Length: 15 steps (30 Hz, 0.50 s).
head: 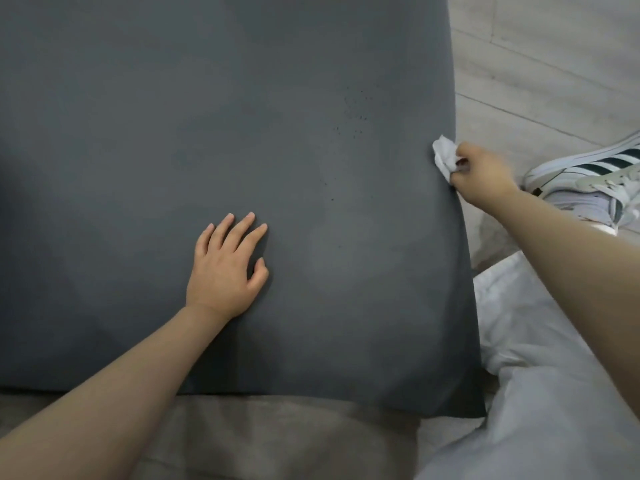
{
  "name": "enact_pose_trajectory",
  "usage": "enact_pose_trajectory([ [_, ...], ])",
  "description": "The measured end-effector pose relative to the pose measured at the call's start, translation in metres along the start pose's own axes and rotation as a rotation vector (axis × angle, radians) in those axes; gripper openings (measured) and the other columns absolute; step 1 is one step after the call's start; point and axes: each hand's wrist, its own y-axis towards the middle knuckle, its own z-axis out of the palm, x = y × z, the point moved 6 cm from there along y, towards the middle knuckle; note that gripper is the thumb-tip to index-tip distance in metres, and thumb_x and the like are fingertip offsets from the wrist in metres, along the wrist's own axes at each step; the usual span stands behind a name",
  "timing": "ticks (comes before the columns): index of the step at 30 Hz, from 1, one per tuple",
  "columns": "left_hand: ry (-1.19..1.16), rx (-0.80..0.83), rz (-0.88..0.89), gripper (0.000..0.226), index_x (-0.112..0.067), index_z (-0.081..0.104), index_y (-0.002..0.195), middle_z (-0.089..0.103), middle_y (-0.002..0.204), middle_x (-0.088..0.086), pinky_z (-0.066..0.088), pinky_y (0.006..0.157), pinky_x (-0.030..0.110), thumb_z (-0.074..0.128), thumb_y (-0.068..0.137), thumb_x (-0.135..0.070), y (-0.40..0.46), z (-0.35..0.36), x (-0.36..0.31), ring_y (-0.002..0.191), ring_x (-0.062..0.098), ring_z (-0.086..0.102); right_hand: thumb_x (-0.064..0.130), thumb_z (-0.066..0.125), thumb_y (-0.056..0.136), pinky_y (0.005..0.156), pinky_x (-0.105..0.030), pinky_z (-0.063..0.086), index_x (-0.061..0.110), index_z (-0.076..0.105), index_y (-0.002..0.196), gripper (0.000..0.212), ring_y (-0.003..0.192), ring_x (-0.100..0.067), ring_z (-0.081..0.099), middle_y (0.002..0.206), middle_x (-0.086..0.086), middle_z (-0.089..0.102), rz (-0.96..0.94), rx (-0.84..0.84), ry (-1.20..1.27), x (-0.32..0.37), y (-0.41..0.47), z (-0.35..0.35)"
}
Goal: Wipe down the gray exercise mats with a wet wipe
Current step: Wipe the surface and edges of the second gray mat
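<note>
In the head view, the gray mat (225,133) is being pressed by the left hand (225,268), fingers spread flat, near 6 o'clock. A crumpled wet wipe (444,157) is being pinched by the right hand (483,174) at the mat's 3 o'clock edge.

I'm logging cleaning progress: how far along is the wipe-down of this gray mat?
Done: cannot tell; no wet streaks show on the gray mat. In hand: the right hand grips a crumpled wet wipe at the mat's right edge, while the left hand rests flat on the mat. Left: dark specks near the right edge still look unwiped, so probably much remains.
</note>
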Motion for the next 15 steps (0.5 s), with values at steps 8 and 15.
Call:
enact_pose_trajectory([
  [8, -0.013, 0.067, -0.006, 0.058, -0.021, 0.050, 0.142, 0.042, 0.153, 0.003, 0.018, 0.120, 0.048, 0.035, 0.089, -0.038, -0.001, -0.002, -0.001, 0.145, 0.030, 0.030, 0.006, 0.056, 0.085, 0.081, -0.035, 0.041, 0.000, 0.058, 0.103, 0.019, 0.100, -0.040, 0.056, 0.107, -0.024, 0.060, -0.012, 0.086, -0.043, -0.007, -0.090, 0.022],
  [15, -0.025, 0.185, -0.031, 0.053, -0.019, 0.039, 0.151, 0.028, 0.161, 0.006, 0.011, 0.121, 0.049, 0.044, 0.099, -0.030, -0.009, 0.000, -0.002, 0.149, 0.032, 0.020, 0.011, 0.049, 0.089, 0.079, -0.032, 0.039, 0.006, 0.055, 0.101, 0.014, 0.097, -0.037, 0.057, 0.104, -0.018, 0.058, -0.033, 0.213, -0.199, -0.002, -0.182, 0.044],
])
